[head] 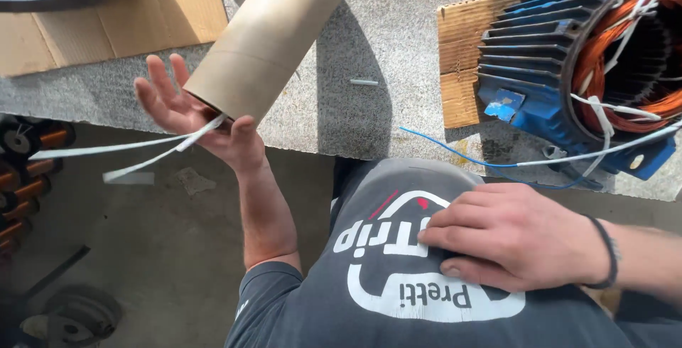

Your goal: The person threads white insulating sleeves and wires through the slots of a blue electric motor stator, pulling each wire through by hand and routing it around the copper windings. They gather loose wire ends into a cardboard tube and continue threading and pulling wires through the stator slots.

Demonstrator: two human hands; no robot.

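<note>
Right at the bottom, closest of all, the right hand (515, 245) lies flat on the person's dark grey shirt with white print (369, 284). Its fingers (455, 238) are laid out loosely and hold nothing. A thin dark band (607, 252) goes round that wrist.

Up and to the left, the left hand (195, 124) is raised at the edge of the bench. Its palm faces up and its fingers (160, 78) are spread wide open, not squeezed. The low end of a long brown cardboard tube (273, 35) rests against this palm, so the hand seems to prop the tube up more than grip it. The tube leans away over the speckled grey stone bench (387, 28). Two flat white strips (121, 152) come out between the tube's end and the palm and stick out to the left, over the floor. They look pinched there, which would keep them from sliding away.

On the right side of the bench sits a big blue ribbed metal motor shell (533, 56). Shiny orange copper wire coils (604, 56) fill its round opening, with white strips and ties tucked in among them. It lies on a piece of brown corrugated cardboard (458, 56), maybe to stop it scratching the stone. A thin blue wire (455, 152) trails from it toward the person.

Dark round wheels (71, 316) lie on the grey floor (156, 248) below.
</note>
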